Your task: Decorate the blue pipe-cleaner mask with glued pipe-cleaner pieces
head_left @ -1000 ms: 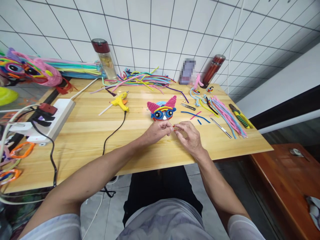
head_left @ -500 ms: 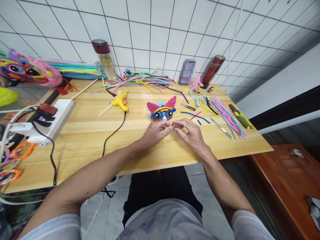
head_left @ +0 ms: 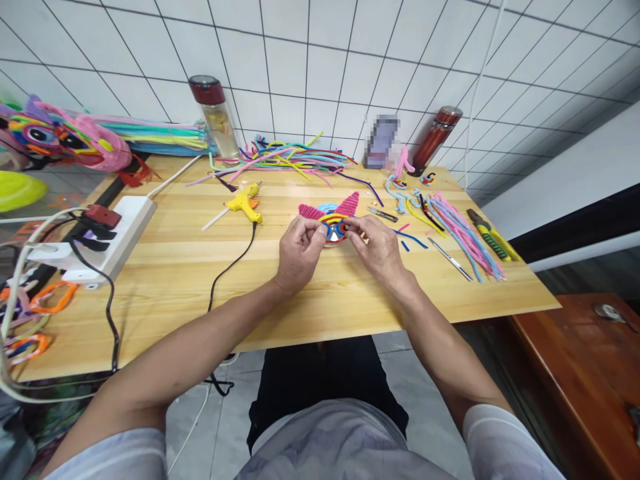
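Observation:
A small animal face made of coloured pipe cleaners (head_left: 336, 217) lies on the wooden table, with pink pointed ears, rainbow bands on the brow and blue-rimmed eyes. My left hand (head_left: 301, 252) is closed in a pinch at the face's left eye, which it mostly covers. Whatever its fingertips hold is hidden. On the other side, my right hand (head_left: 379, 248) pinches at the right eye, with a small red piece (head_left: 345, 228) showing at the fingertips. Just right of that hand lie blue pipe cleaner pieces (head_left: 413, 238) and thread snips (head_left: 383, 214).
A yellow glue gun (head_left: 246, 203) with a black cord lies at left, near a white power strip (head_left: 117, 233). Pipe cleaners (head_left: 295, 160) are heaped at the back. At right are a craft knife (head_left: 450, 259), pink and blue pipe cleaners (head_left: 465, 233) and pliers (head_left: 487, 235). Two bottles stand by the wall.
My hands were together in front of the face, fingertips meeting at a small red piece. Now they are apart and farther forward, one at each side of the face.

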Available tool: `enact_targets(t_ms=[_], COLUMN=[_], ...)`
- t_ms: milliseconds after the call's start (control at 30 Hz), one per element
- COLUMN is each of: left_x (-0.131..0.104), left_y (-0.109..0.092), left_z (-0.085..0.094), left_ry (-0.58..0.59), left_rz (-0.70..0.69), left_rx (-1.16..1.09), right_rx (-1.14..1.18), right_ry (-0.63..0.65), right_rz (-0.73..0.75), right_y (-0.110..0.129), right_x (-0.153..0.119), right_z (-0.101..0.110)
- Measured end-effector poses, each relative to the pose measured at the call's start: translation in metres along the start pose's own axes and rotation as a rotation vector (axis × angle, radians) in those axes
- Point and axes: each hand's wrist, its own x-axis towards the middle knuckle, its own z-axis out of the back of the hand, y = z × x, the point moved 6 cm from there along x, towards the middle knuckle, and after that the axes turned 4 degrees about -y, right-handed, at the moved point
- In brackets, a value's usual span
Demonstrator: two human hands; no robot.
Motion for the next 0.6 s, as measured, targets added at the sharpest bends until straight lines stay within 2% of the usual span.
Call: enact_targets(t_ms=[167, 600], left_x=[0.010, 0.007], left_y=[-0.002, -0.007], left_z=[0.009, 0.002], left_ry=[-0.090, 0.012], left_rz=[-0.151, -0.289], left_rx=[0.085, 0.147], right_rx=[-0.027, -0.065], right_ry=[-0.017, -0.017], right_rz=[0.014, -0.023], right_y=[-0.002, -0.011], right_x=[-0.002, -0.004], right_z=[-0.004, -0.008])
